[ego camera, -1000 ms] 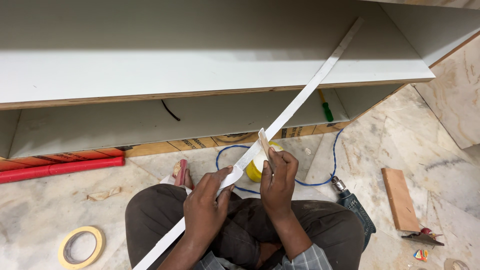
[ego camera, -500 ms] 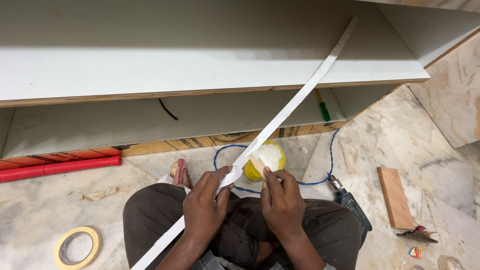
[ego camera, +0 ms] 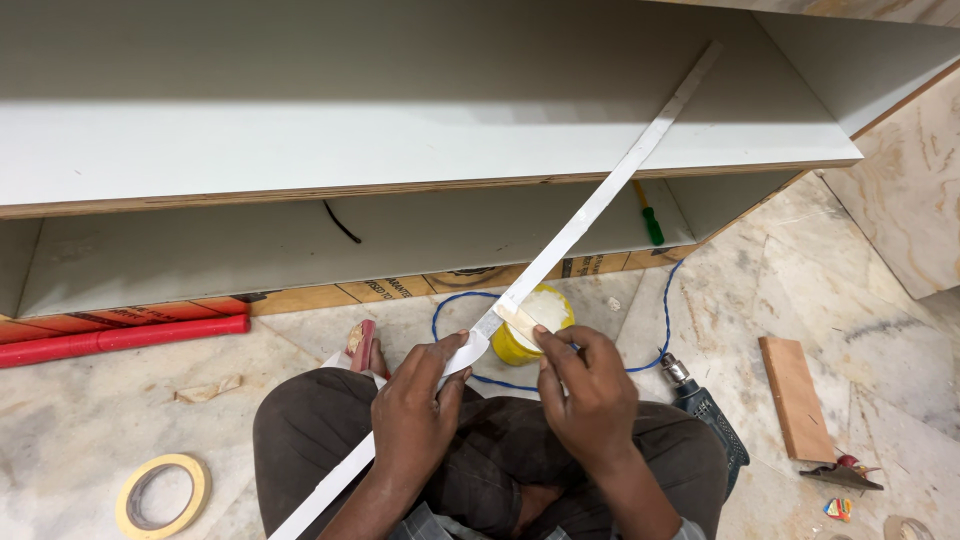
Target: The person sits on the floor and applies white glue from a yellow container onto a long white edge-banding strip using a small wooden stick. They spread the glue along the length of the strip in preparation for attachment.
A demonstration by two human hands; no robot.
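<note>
Pinching the long white strip point(ego camera: 560, 240) from below, the left hand point(ego camera: 415, 410) steadies it at a slant over the lap, its far end resting on the grey cabinet shelf point(ego camera: 400, 130). The right hand point(ego camera: 590, 390) clasps a small tan scraper piece point(ego camera: 518, 320) flat against the strip's face, right above the yellow glue tub point(ego camera: 530, 325) on the floor, keeping it within reach.

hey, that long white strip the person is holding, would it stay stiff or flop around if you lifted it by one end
The long white strip is very thin and narrow for its length, so it would probably sag or whip if lifted by one end. It bends slightly near the left hand, suggesting flex. It looks light; the right hand needs only a fingertip grip.
</note>
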